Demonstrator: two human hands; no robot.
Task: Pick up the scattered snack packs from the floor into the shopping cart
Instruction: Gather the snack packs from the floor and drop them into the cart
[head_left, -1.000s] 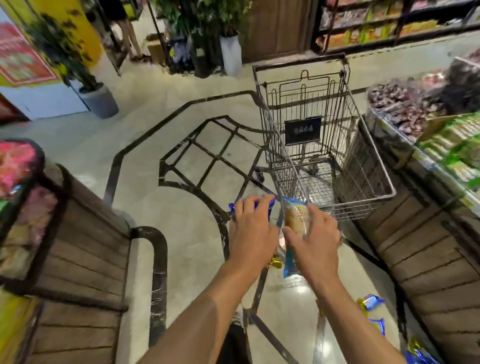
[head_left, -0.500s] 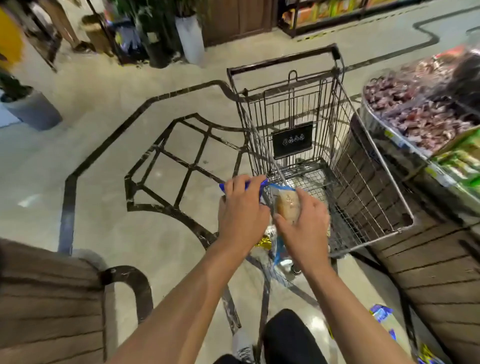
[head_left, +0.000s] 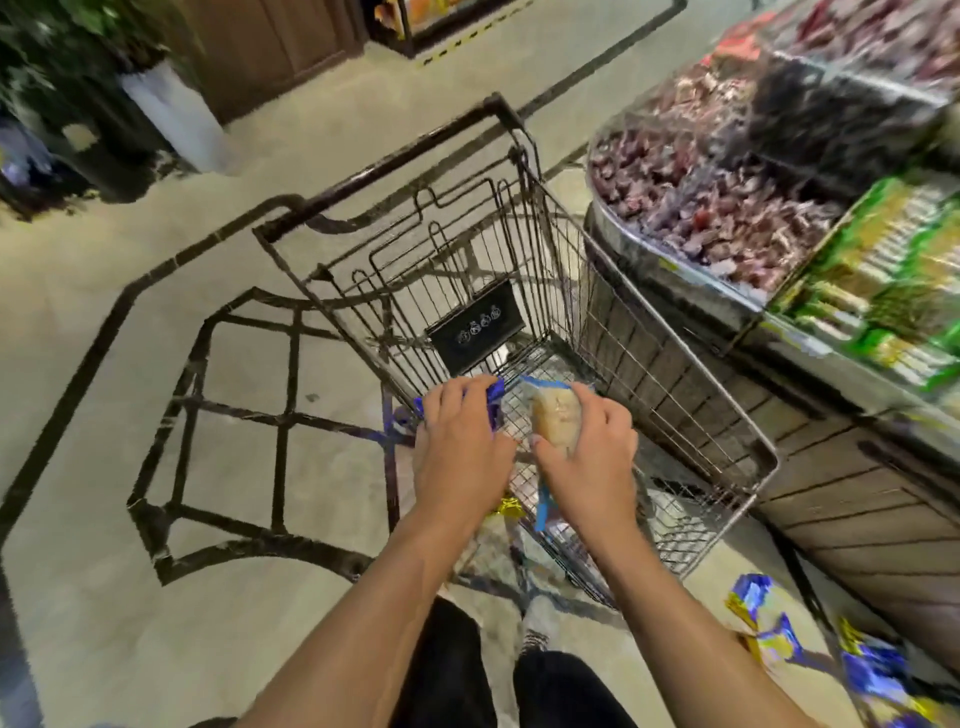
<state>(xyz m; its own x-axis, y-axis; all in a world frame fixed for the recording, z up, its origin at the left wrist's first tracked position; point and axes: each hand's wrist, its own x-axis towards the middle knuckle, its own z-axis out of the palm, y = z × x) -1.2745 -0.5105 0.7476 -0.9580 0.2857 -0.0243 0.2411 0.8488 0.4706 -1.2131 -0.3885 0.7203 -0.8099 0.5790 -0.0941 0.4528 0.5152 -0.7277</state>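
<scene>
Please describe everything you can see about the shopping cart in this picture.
The shopping cart is a dark metal wire basket with a dark handle bar on its far side and a folded wire flap carrying a small black sign. It stands upright on the pale floor, close beside a wooden display stand. The basket looks empty. The left hand and right hand, each holding a snack pack, are over its near end.

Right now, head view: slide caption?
Both hands lower snack packs into the shopping cart; more packs on floor.
</scene>
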